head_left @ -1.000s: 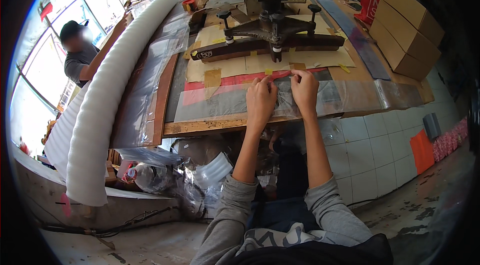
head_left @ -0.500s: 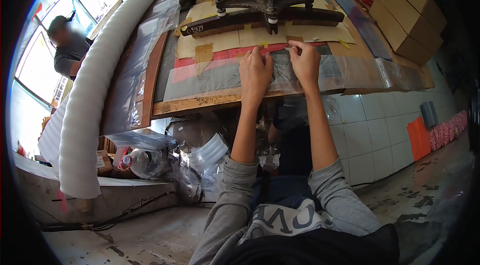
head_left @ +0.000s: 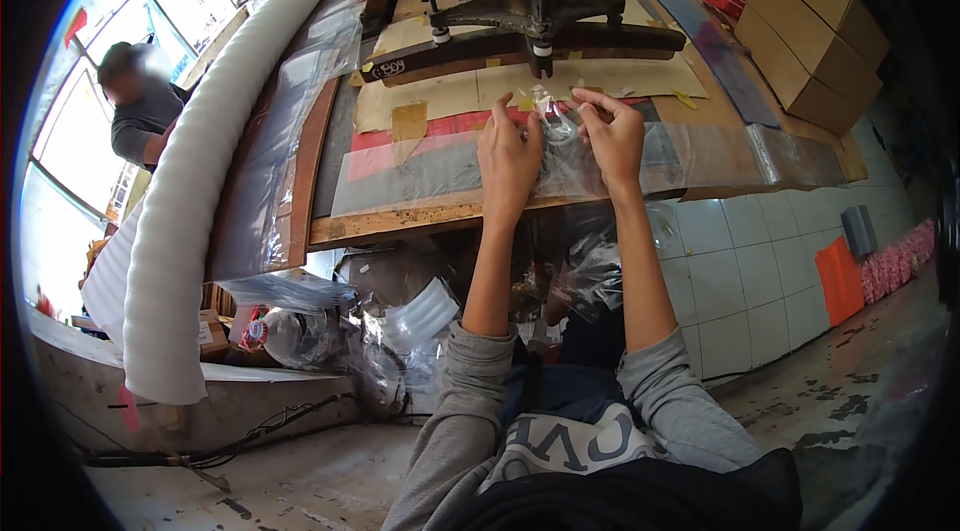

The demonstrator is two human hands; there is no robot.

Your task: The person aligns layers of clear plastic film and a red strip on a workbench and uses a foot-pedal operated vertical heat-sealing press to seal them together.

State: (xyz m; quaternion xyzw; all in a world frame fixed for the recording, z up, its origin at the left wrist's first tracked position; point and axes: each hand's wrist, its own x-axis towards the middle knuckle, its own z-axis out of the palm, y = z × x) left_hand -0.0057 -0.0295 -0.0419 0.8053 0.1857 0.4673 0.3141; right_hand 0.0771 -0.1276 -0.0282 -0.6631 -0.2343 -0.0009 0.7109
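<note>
A sheet of clear plastic film [head_left: 562, 136] is lifted and wrinkled between my hands, at the front edge of the worktable. My left hand [head_left: 510, 156] has its fingers curled at the film's left side, with the thumb next to it. Thumb and forefinger of my right hand [head_left: 612, 143] pinch the film on the other side; the exact grip is partly hidden. Under and beside the film lie a red strip [head_left: 450, 134] and a grey sheet [head_left: 400, 176]. Just beyond my fingertips hangs a dark press bar [head_left: 450, 61] over cream card [head_left: 450, 93].
A long white foam roll [head_left: 180, 221] stands along the left, with a person [head_left: 135, 116] behind it. Cardboard boxes [head_left: 800, 41] sit at the right. Crumpled plastic [head_left: 400, 331] lies beneath the wooden table edge [head_left: 400, 218].
The film has risen and bunched up between my hands, and its loose part hangs below the table edge. My left fingers have spread slightly. The view has shifted a little.
</note>
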